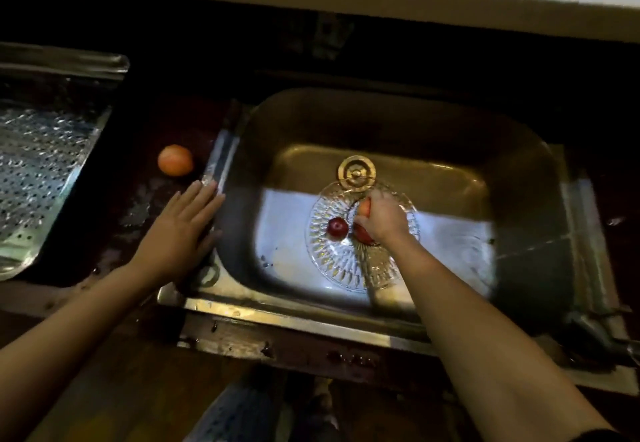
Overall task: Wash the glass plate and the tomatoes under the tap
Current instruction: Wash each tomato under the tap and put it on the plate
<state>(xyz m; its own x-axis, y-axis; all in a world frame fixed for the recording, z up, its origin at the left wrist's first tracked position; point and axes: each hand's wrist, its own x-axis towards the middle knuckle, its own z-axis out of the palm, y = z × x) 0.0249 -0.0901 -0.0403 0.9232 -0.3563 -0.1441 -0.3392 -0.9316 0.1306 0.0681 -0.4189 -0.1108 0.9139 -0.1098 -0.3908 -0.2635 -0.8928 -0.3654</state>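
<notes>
My right hand [382, 216] grips pale tomato [363, 207], low over plate [346, 268] in sink [398, 123]. Red tomato [337, 227] on plate just left of it, another [362, 235] under palm. Left hand [183, 227] flat, released, on sink rim. Orange tomato [175, 160] on table [138, 206] just beyond left fingertips, so left hand nearer.

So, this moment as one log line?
left hand flat at sink rim; right hand grips tomato over glass plate; lone tomato on counter

Right hand [382, 218] grips pale tomato [363, 207] over glass plate [332, 268], red tomato [336, 227] at nine o'clock. Left hand [180, 230] flat on sink rim [298, 320].
</notes>
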